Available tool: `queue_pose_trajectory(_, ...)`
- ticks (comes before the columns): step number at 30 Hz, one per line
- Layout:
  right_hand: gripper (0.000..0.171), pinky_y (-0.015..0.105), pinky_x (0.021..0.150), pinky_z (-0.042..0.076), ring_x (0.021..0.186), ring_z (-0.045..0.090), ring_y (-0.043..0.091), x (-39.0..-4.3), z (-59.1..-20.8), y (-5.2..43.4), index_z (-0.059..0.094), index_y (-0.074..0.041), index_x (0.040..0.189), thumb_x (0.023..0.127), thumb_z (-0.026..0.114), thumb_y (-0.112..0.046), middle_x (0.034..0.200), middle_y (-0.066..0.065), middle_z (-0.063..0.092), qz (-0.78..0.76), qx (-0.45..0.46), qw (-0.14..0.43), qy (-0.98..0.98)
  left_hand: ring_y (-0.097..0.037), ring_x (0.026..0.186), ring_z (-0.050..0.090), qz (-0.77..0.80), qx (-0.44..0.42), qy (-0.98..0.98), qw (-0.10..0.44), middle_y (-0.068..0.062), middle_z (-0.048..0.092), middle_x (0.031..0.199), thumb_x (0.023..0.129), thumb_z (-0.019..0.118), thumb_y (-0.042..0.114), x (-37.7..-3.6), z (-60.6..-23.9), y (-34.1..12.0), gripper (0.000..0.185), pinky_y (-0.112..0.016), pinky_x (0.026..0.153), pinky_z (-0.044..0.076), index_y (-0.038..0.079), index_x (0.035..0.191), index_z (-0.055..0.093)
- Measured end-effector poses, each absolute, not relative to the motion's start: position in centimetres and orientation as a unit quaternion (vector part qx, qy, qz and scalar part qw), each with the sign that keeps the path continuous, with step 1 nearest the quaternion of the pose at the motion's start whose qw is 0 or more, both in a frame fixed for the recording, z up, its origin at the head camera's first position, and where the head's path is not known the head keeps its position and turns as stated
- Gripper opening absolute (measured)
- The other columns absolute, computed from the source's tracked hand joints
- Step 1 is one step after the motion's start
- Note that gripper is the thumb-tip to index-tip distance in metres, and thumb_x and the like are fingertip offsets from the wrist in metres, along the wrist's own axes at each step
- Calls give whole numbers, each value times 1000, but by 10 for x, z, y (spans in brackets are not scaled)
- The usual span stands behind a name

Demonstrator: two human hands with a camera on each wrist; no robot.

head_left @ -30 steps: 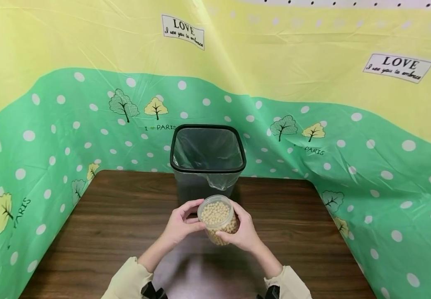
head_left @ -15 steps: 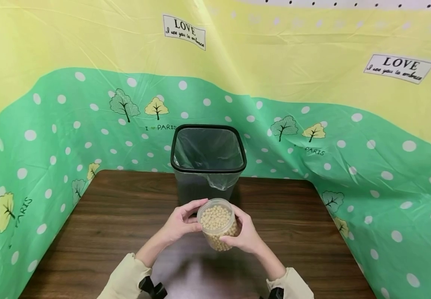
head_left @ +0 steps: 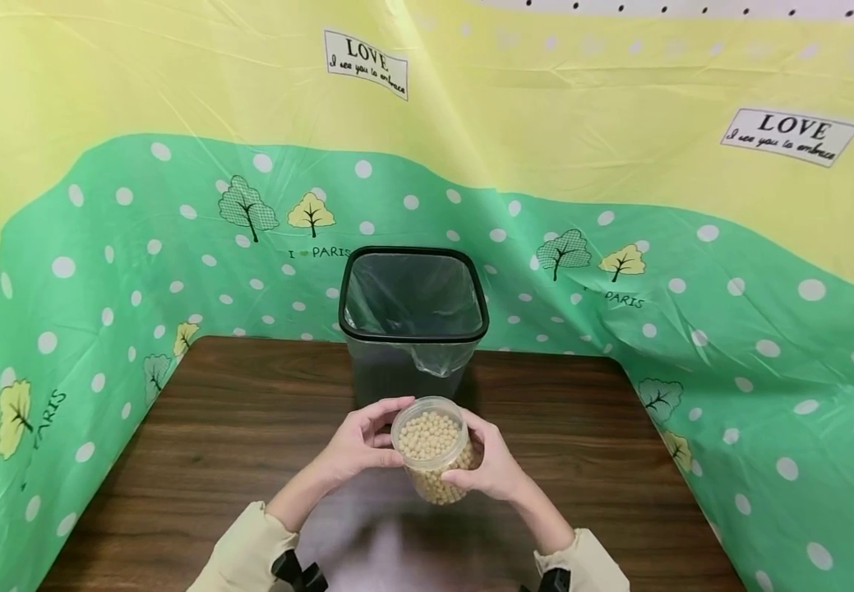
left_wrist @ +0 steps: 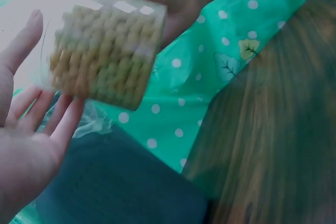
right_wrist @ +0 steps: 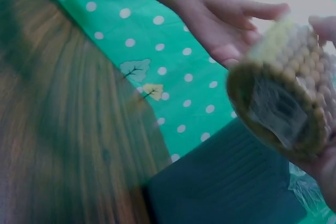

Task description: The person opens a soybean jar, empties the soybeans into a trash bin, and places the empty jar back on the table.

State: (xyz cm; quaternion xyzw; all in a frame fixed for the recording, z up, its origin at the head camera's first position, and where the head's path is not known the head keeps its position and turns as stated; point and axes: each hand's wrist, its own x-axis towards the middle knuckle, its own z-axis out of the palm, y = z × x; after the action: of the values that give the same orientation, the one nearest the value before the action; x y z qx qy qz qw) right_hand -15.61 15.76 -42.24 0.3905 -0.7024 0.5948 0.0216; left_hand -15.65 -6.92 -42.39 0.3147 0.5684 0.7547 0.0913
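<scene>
A clear round jar of small pale beige balls, perhaps beans, is held above the table in the head view, tilted slightly. My right hand grips its right side, thumb across the front. The left hand holds the rim on the left between thumb and fingers. Through the left wrist view the jar shows from the side, packed with balls. Its underside faces the right wrist view, where the jar has a pale square patch on its base. Whether a clear lid covers the mouth, I cannot tell.
Just beyond the hands stands a dark bin with a black rim and clear plastic liner. The brown wooden table lies beneath. A green and yellow printed cloth hangs round the back and sides.
Both hands have drawn the jar a little toward me, down in the head view. Its mouth appears slightly lower and the right thumb has shifted right with it. The bin stays put.
</scene>
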Motion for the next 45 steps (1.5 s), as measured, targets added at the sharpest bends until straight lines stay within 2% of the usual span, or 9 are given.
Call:
queue_pose_trajectory(6, 83, 22, 87, 43, 102, 55, 21, -150, -419, 147, 47, -1, 128, 57, 85, -20, 116, 12, 57, 492, 304, 181, -795, -19, 96, 60, 761, 173, 625, 21, -30, 50, 118, 70, 77, 4, -140, -415, -54, 66, -28, 78, 51, -9, 126, 44)
queue_pose_trajectory(9, 79, 22, 85, 44, 100, 56, 18, -151, -418, 150, 47, 0, 127, 59, 83, -14, 114, 13, 57, 523, 297, 151, -785, -25, 97, 59, 756, 147, 637, 33, -28, 51, 117, 70, 75, -1, -139, -409, -53, 64, -31, 80, 51, -9, 124, 44)
queue_pose_trajectory(13, 69, 24, 82, 47, 98, 55, 11, -158, -424, 161, 46, 3, 126, 67, 78, -11, 110, 18, 57, 593, 336, 50, -730, -18, 100, 57, 747, 239, 615, 87, -29, 47, 120, 73, 76, 9, -153, -411, -65, 68, -31, 80, 51, -12, 126, 40)
queue_pose_trajectory(15, 67, 26, 81, 47, 97, 55, 13, -159, -426, 162, 45, 6, 125, 68, 77, -10, 109, 21, 56, 599, 358, 30, -715, -13, 101, 56, 746, 279, 596, 103, -30, 45, 122, 72, 77, 15, -158, -415, -68, 72, -29, 80, 51, -14, 126, 39)
queue_pose_trajectory(22, 82, 23, 84, 45, 101, 55, 21, -158, -428, 154, 46, 2, 128, 56, 84, -11, 115, 16, 57, 515, 306, 151, -787, -10, 98, 57, 744, 253, 617, 45, -25, 50, 121, 70, 79, 16, -159, -421, -59, 72, -28, 78, 51, -12, 125, 42)
queue_pose_trajectory(28, 68, 27, 80, 48, 95, 57, 14, -164, -426, 160, 46, 4, 126, 67, 76, -9, 109, 20, 57, 602, 347, 16, -719, -12, 102, 57, 732, 322, 590, 112, -30, 43, 126, 74, 75, 13, -176, -425, -73, 70, -28, 77, 52, -13, 128, 38)
queue_pose_trajectory(30, 67, 28, 80, 48, 95, 57, 14, -164, -423, 160, 45, 3, 127, 68, 76, -11, 109, 19, 57, 598, 354, -1, -719, -14, 101, 58, 732, 337, 577, 132, -32, 41, 127, 74, 75, 13, -179, -427, -74, 73, -29, 75, 52, -14, 129, 36)
queue_pose_trajectory(37, 76, 26, 82, 47, 97, 57, 27, -150, -401, 143, 47, 9, 123, 57, 82, -5, 111, 22, 57, 505, 304, 160, -791, -12, 90, 62, 741, 251, 622, 37, -30, 49, 116, 69, 79, 13, -167, -426, -62, 70, -29, 73, 53, -9, 125, 44)
queue_pose_trajectory(45, 69, 25, 79, 49, 95, 56, 15, -146, -392, 146, 44, 12, 123, 61, 74, 6, 108, 26, 56, 556, 335, 36, -760, -11, 106, 51, 712, 339, 612, 54, -32, 43, 124, 69, 80, 21, -172, -423, -71, 76, -26, 81, 50, -11, 127, 41)
